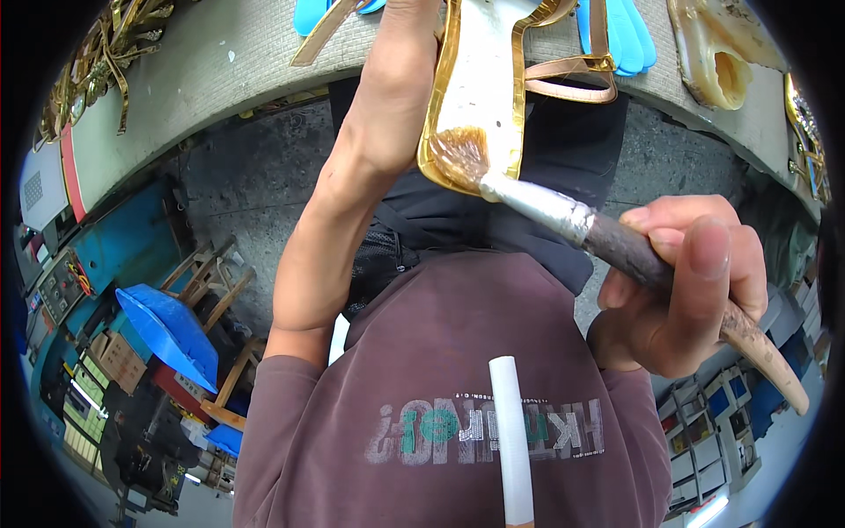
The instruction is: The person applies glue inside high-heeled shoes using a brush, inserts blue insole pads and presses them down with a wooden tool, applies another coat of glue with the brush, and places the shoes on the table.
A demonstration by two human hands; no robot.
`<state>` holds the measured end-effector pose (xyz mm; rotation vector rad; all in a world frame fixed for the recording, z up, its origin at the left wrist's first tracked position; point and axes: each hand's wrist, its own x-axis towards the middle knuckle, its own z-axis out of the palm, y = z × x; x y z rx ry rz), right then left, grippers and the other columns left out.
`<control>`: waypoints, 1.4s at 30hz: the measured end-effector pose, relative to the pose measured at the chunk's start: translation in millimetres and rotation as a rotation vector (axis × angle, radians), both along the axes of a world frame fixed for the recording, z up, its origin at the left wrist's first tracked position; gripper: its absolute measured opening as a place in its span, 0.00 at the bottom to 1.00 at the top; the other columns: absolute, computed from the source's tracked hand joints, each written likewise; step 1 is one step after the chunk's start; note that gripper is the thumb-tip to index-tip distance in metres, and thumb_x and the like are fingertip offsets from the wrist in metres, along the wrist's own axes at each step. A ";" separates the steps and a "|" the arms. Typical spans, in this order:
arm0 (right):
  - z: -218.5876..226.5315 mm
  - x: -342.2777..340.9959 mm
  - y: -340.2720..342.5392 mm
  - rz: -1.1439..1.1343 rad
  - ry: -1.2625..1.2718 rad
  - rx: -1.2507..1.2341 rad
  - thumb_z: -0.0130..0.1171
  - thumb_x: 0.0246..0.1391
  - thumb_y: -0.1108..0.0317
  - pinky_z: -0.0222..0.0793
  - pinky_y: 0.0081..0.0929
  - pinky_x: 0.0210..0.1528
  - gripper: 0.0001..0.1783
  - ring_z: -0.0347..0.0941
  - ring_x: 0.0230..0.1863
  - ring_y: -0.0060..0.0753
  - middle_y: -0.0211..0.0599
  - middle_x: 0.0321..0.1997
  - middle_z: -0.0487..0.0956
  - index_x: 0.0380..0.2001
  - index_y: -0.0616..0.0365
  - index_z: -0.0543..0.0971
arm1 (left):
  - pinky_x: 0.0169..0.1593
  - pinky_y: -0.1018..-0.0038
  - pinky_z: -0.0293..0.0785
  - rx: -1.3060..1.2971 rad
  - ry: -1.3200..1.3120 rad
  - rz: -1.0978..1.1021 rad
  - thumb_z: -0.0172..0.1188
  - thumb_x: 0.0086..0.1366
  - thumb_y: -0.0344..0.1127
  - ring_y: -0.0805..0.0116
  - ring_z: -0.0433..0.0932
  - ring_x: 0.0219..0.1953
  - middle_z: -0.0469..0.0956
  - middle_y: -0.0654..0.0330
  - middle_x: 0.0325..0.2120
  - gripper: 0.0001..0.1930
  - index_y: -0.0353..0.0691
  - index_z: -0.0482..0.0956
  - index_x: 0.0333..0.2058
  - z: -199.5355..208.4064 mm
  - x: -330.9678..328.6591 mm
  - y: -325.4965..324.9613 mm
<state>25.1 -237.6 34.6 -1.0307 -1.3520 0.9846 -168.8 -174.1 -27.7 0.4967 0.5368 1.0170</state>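
Observation:
My left hand [414, 22] reaches up along the sandal's left side and holds it; its fingers are cut off or hidden at the top edge. The sandal [482, 79] has a white sole face with gold edging, and gold straps [572, 79] hang off its right side. My right hand [695, 273] is closed round the dark, worn handle of a brush [546, 211]. The brush's wet-looking brown bristles [461, 151] press on the white sole at its near end.
A work table [220, 66] curves across the top, bearing gold straps [106, 62], blue last-like shapes [627, 40] and a crusted yellowish container [726, 66]. A blue seat [167, 334] stands at left. A white cigarette-like stick [512, 440] juts up near my shirt.

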 end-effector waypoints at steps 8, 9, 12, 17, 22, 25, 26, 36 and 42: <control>1.6 22.6 33.9 0.278 -0.215 0.211 0.58 0.58 0.68 0.60 0.13 0.10 0.11 0.66 0.11 0.21 0.54 0.26 0.78 0.24 0.64 0.75 | 0.36 0.80 0.74 0.017 0.047 -0.008 0.29 0.69 0.72 0.75 0.78 0.35 0.79 0.59 0.39 0.45 0.33 0.64 0.61 0.6 2.7 -1.7; 5.1 26.4 43.0 0.319 -0.235 0.218 0.61 0.56 0.68 0.63 0.14 0.13 0.10 0.68 0.14 0.23 0.53 0.27 0.79 0.25 0.63 0.76 | 0.36 0.80 0.74 0.016 0.047 -0.010 0.29 0.69 0.72 0.75 0.78 0.35 0.79 0.60 0.39 0.45 0.32 0.64 0.60 -0.7 3.4 -1.0; 11.0 35.5 81.1 0.577 -0.335 0.421 0.69 0.49 0.68 0.71 0.21 0.22 0.10 0.75 0.22 0.29 0.50 0.29 0.81 0.26 0.62 0.78 | 0.36 0.80 0.74 0.026 0.075 -0.003 0.30 0.69 0.73 0.75 0.78 0.35 0.79 0.60 0.39 0.45 0.32 0.65 0.60 -0.7 2.5 -3.0; 37.7 38.7 112.2 0.865 -0.509 0.294 0.74 0.39 0.71 0.77 0.28 0.35 0.13 0.80 0.32 0.37 0.51 0.31 0.82 0.29 0.62 0.81 | 0.36 0.80 0.74 0.048 0.123 0.003 0.30 0.68 0.73 0.76 0.78 0.35 0.79 0.60 0.39 0.45 0.32 0.65 0.60 -0.1 4.3 -1.6; 44.6 28.6 149.9 1.198 -0.545 0.334 0.78 0.38 0.72 0.77 0.27 0.34 0.15 0.81 0.29 0.38 0.50 0.32 0.83 0.28 0.63 0.81 | 0.36 0.81 0.74 0.087 0.237 0.012 0.30 0.68 0.73 0.76 0.78 0.35 0.79 0.60 0.39 0.46 0.32 0.65 0.60 -1.4 0.7 -0.6; 42.0 21.6 160.5 1.251 -0.577 0.340 0.77 0.39 0.70 0.78 0.27 0.33 0.14 0.81 0.28 0.39 0.50 0.32 0.83 0.28 0.63 0.81 | 0.36 0.81 0.74 0.126 0.378 0.029 0.31 0.68 0.73 0.77 0.78 0.35 0.79 0.61 0.39 0.46 0.31 0.65 0.60 -7.8 -8.2 -0.6; 40.9 23.1 156.7 1.175 -0.617 0.316 0.76 0.40 0.69 0.78 0.28 0.33 0.14 0.81 0.28 0.39 0.50 0.31 0.83 0.28 0.63 0.82 | 0.36 0.81 0.74 0.141 0.417 0.029 0.31 0.68 0.73 0.77 0.78 0.35 0.80 0.61 0.38 0.46 0.31 0.65 0.60 -9.6 -10.2 1.2; 22.1 33.1 131.5 0.677 -0.687 0.130 0.71 0.48 0.59 0.78 0.30 0.30 0.17 0.80 0.25 0.41 0.50 0.28 0.83 0.30 0.64 0.82 | 0.41 0.78 0.75 0.136 0.446 0.164 0.29 0.69 0.72 0.75 0.78 0.39 0.79 0.60 0.39 0.44 0.34 0.68 0.57 10.5 19.9 2.1; 29.5 56.8 85.0 0.189 -0.201 0.256 0.67 0.53 0.54 0.78 0.31 0.28 0.21 0.80 0.24 0.43 0.51 0.27 0.82 0.32 0.65 0.83 | 0.30 0.82 0.72 0.212 0.432 0.237 0.23 0.67 0.74 0.82 0.74 0.28 0.74 0.66 0.27 0.46 0.35 0.70 0.53 -5.3 13.0 -18.3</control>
